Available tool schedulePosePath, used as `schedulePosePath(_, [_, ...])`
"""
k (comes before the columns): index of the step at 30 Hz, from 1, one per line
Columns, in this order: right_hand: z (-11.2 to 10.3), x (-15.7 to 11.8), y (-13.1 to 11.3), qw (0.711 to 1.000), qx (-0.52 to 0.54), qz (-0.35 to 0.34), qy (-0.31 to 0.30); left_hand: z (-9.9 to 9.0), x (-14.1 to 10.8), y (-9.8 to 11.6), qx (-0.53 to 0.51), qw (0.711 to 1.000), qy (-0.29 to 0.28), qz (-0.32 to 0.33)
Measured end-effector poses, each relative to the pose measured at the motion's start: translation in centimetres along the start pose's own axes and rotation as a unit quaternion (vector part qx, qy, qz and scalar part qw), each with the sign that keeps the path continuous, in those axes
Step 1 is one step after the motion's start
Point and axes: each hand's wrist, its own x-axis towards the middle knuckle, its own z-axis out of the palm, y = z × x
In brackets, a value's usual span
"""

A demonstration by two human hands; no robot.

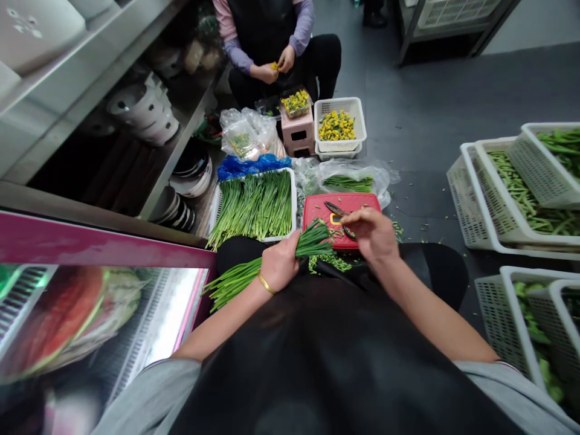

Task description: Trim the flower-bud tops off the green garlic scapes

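Observation:
My left hand (pixel 281 264) is closed around a bunch of long green chive stems (pixel 238 281), laid across my lap. Their darker ends (pixel 315 240) stick out past my thumb to the right. Over a red plastic stool (pixel 317 208), my right hand (pixel 374 232) has its fingers on the dark handles of a pair of scissors (pixel 335 209), whose blades point away to the upper left. Small cut green bits (pixel 333 262) lie on the stool and below its near edge. A white basket (pixel 293 208) full of similar stems stands just beyond my left hand.
A co-worker (pixel 267 36) sits opposite, both hands at a yellow flower. Before them are a pink stool (pixel 298 130) and a white basket of yellow blossoms (pixel 361 121). Baskets of green vegetables (pixel 471 199) line the right; metal shelving (pixel 90 78) and a pink-framed display case (pixel 113 241) border the left.

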Motion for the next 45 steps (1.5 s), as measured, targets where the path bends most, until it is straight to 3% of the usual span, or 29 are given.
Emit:
schedulePosePath(2, [-1.8, 0.4, -1.4, 0.998, 0.005, 0.030, -0.056, 0.1, -0.6, -0.3, 0.017, 1.000, -0.002, 0.021])
schedulePosePath(5, [-2.7, 0.6, -3.5, 0.973, -0.144, 0.027, -0.176, 0.1, -1.1, -0.5, 0.042, 0.998, -0.015, 0.041])
schedulePosePath(10, [0.4, 0.0, -3.6, 0.937, -0.225, 0.015, -0.266, 0.2, -1.1, -0.1, 0.041, 0.998, -0.019, 0.047])
schedulePosePath(12, [0.8, 0.2, -2.8, 0.938, -0.221, 0.026, -0.266, 0.4, -1.2, 0.0, 0.017, 0.999, -0.024, 0.045])
schedulePosePath(14, [-0.3, 0.7, -2.0, 0.950, -0.240, 0.011, -0.202, 0.3, -1.3, -0.4, -0.033, 0.998, -0.024, 0.041])
schedulePosePath(16, [-2.5, 1.2, -1.1, 0.938, -0.316, -0.003, -0.140, -0.6, -1.0, -1.5, -0.126, 0.991, -0.010, 0.041])
schedulePosePath(18, [-4.7, 1.3, -0.2, 0.887, -0.432, 0.019, -0.160, -2.7, -0.3, -3.5, -0.258, 0.965, -0.004, 0.049])
schedulePosePath(20, [-6.0, 1.0, 0.8, 0.818, -0.526, 0.052, -0.228, -6.1, 0.4, -5.9, -0.406, 0.912, -0.003, 0.062])
schedulePosePath(21, [-6.2, 1.0, 1.1, 0.800, -0.549, 0.046, -0.237, -8.3, 0.6, -6.9, -0.474, 0.877, 0.002, 0.072])
schedulePosePath(22, [-6.1, 1.1, 1.4, 0.804, -0.549, 0.019, -0.228, -10.6, 0.8, -7.8, -0.533, 0.841, 0.012, 0.087])
schedulePosePath(24, [-4.9, 2.3, 1.4, 0.852, -0.475, -0.069, -0.210, -15.0, 0.9, -8.7, -0.615, 0.777, 0.051, 0.124])
schedulePosePath(26, [-2.6, 4.2, -0.1, 0.890, -0.384, -0.155, -0.192, -18.6, 1.3, -8.3, -0.656, 0.734, 0.083, 0.156])
schedulePosePath(29, [2.1, 6.8, -4.7, 0.912, -0.259, -0.239, -0.211, -21.2, 2.9, -6.0, -0.696, 0.683, 0.095, 0.200])
schedulePosePath(32, [6.5, 7.8, -7.9, 0.910, -0.156, -0.217, -0.316, -21.1, 5.3, -3.0, -0.731, 0.631, 0.084, 0.246])
schedulePosePath(34, [8.4, 7.5, -7.7, 0.907, -0.098, -0.162, -0.377, -20.1, 6.7, -1.5, -0.746, 0.601, 0.095, 0.270])
schedulePosePath(36, [9.2, 6.6, -6.0, 0.910, -0.051, -0.124, -0.393, -18.9, 7.9, -0.7, -0.752, 0.588, 0.109, 0.278])
schedulePosePath(38, [8.7, 5.6, -4.5, 0.918, -0.045, -0.114, -0.376, -17.5, 8.6, -0.3, -0.747, 0.603, 0.099, 0.262])
schedulePosePath(40, [7.1, 5.2, -4.7, 0.936, -0.076, -0.116, -0.323, -16.1, 8.8, -0.2, -0.730, 0.638, 0.060, 0.236])
schedulePosePath(43, [4.0, 5.6, -8.4, 0.967, -0.112, -0.156, -0.165, -13.9, 8.5, -0.1, -0.687, 0.696, 0.001, 0.209])
schedulePosePath(45, [2.5, 6.2, -11.8, 0.963, -0.137, -0.213, -0.096, -12.7, 8.2, 0.0, -0.663, 0.721, -0.030, 0.200])
